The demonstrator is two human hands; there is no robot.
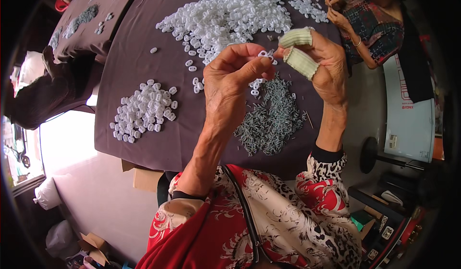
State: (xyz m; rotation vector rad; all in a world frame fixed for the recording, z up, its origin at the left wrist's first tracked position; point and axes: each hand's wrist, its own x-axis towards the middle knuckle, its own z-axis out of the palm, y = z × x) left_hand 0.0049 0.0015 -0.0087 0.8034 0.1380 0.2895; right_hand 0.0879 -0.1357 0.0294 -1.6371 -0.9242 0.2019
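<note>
My left hand (230, 74) pinches a small white plastic piece with two holes (264, 55) between thumb and forefinger, above the table. My right hand (324, 62) wears pale green ribbed finger sleeves (301, 63) on two fingers. Its fingertips come together right beside the white piece; whatever they grip is too small to make out. Below both hands lies a pile of thin grey metal bits (269, 120), looking like tiny springs. Behind them spreads a large heap of similar white pieces (230, 14). A smaller pile of white pieces (145, 108) sits to the left.
A dark cloth covers the table (192, 139). Another person (370, 26) works at the right edge, hands together. At the upper left stands a second cloth-covered table (103, 9) with grey and white bits. Cardboard boxes (145, 179) and a white bag (47, 194) are on the floor side.
</note>
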